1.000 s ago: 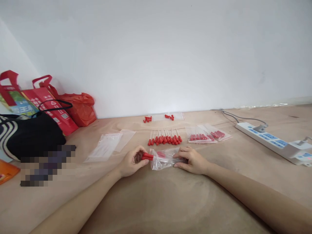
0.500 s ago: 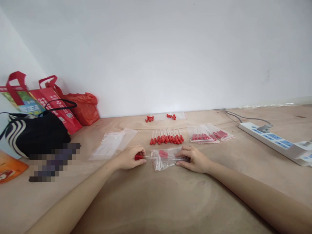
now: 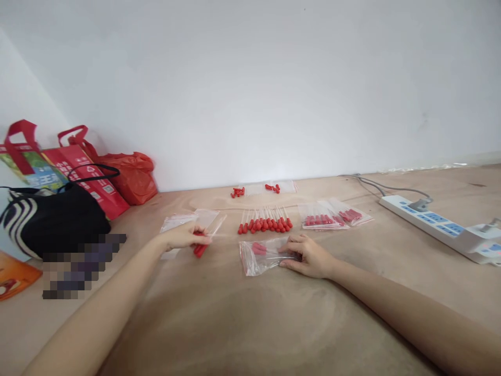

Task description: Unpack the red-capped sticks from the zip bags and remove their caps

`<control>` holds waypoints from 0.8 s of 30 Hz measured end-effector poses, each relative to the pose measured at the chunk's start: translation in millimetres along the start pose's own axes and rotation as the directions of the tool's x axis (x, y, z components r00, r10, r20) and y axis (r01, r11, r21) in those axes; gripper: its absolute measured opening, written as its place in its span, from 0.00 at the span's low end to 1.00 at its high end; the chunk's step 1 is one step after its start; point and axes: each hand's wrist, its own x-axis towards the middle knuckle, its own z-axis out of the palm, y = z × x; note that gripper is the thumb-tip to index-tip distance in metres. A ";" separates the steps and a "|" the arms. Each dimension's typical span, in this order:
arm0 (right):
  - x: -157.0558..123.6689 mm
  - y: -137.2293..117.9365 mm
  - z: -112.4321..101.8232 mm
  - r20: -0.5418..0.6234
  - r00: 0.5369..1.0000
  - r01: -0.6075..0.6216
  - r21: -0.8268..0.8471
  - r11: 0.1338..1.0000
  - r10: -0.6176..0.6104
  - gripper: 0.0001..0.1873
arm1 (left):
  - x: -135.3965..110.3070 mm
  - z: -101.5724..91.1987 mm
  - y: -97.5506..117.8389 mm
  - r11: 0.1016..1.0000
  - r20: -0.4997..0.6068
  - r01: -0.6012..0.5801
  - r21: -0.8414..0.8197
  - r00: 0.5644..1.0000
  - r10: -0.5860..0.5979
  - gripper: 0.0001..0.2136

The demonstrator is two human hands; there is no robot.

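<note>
My left hand [image 3: 190,235] is closed around red-bulbed glass droppers [image 3: 200,246], their clear tubes pointing up and to the right; how many is hard to tell. It is above the edge of the clear zip bags [image 3: 169,254]. My right hand [image 3: 307,256] grips the right end of a clear zip bag [image 3: 254,263], which lies flat with red dropper bulbs [image 3: 258,248] inside. Just beyond that bag, a row of droppers [image 3: 266,224] lies with red bulbs toward me.
Filled zip bags [image 3: 323,221] lie to the right, near a white power strip [image 3: 426,219] with a grey cable. Loose red bulbs [image 3: 237,192] and another bag [image 3: 287,186] are by the wall. Shopping bags [image 3: 131,180] and a black bag [image 3: 66,219] stand at left.
My left hand has moved left, drawing the droppers away from the bag's mouth and turning their tubes upward. My right hand still holds the bag in about the same place.
</note>
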 end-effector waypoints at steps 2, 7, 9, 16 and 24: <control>0.0 0.5 0.1 -0.003 1.000 0.002 0.000 1.000 -0.002 0.15 | 12.8 5.7 1.0 0.998 -0.120 0.031 -0.045 0.992 -0.036 0.15; 0.3 1.6 0.6 -0.004 1.000 0.003 0.010 1.000 -0.003 0.16 | 45.0 17.1 14.5 0.991 -0.153 0.129 -0.043 0.979 -0.135 0.17; 0.4 1.8 0.6 -0.001 1.000 0.006 0.009 1.000 -0.006 0.16 | 54.7 17.7 19.6 0.986 -0.171 0.158 -0.047 0.972 -0.164 0.16; 0.5 0.3 -0.3 0.001 1.000 -0.002 0.002 1.000 0.002 0.15 | 73.3 25.2 29.2 0.981 -0.285 0.157 -0.112 0.941 -0.183 0.16; 0.8 1.6 0.4 0.003 1.000 0.003 0.013 1.000 -0.003 0.16 | 71.3 36.8 24.7 0.946 -0.387 0.055 -0.321 0.904 -0.184 0.17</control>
